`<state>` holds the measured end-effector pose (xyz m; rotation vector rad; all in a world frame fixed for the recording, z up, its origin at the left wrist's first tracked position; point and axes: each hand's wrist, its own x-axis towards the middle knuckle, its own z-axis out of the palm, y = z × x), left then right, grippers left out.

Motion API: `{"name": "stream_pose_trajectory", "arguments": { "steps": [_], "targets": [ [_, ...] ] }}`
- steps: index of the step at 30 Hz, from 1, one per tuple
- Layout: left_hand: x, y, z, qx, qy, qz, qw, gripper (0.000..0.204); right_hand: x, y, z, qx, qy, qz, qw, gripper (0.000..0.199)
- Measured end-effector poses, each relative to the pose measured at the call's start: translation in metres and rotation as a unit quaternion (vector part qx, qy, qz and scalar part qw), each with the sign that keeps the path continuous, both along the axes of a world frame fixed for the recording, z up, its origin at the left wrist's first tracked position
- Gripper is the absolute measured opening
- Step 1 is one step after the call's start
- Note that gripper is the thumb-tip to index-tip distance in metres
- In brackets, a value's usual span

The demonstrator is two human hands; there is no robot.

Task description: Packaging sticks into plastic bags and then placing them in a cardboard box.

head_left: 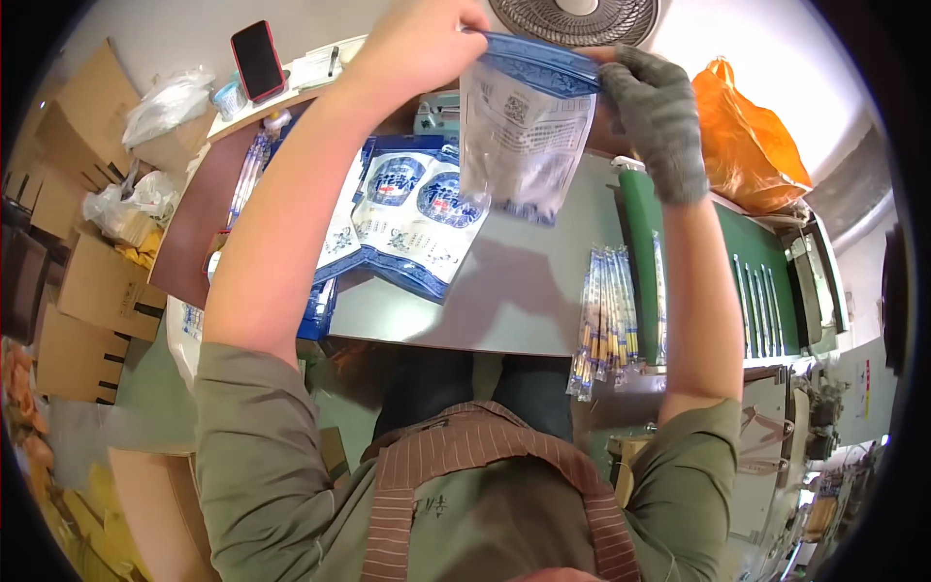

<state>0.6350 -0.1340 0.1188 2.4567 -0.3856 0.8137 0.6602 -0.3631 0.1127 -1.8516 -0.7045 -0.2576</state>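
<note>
Counter (524,291) was grey, with a green conveyor belt (766,281) along its right side, and carried a stack of blue-and-white printed pouches (412,218) at left centre and a bundle of thin wrapped sticks (606,315) near the front edge. Clear pouch with a blue top band (529,126) was held up above the counter, upright, well apart from the stack below it. Left hand (417,44), bare, was clenched on the band's left end; right hand (655,112), in a grey knit glove, was pinching the right end. So the pouch hung between the two hands, mouth on top, body dangling free. Looked like the mouth was being worked along the band; to do it well I'd keep the band taut and level between both grips, run pressure evenly end to end, keep glove fabric out of the seam. Contents too blurred to tell. Red phone (258,60) lay far left at the back, out of the way
</note>
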Motion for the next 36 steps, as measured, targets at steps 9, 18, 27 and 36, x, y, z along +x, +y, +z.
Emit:
{"name": "stream_pose_trajectory", "arguments": {
  "steps": [9, 18, 27, 36],
  "targets": [
    [-0.100, 0.039, -0.245, 0.152, 0.102, -0.057, 0.981, 0.039, -0.058, 0.034, -0.261, -0.127, 0.027, 0.055, 0.990, 0.036],
    [-0.091, 0.044, -0.234, 0.305, -0.075, -0.026, 0.949, 0.030, -0.079, 0.027, -0.256, -0.028, 0.102, 0.076, 0.991, 0.058],
    [-0.126, -0.035, -0.082, 0.245, -0.011, -0.051, 0.968, 0.007, -0.100, -0.008, -0.224, 0.453, 0.711, 0.231, 0.487, 0.092],
    [-0.296, -0.118, -0.087, 0.127, 0.043, -0.059, 0.989, 0.031, -0.201, 0.042, -0.157, 0.266, 0.761, 0.329, 0.492, 0.061]
  ]
}}
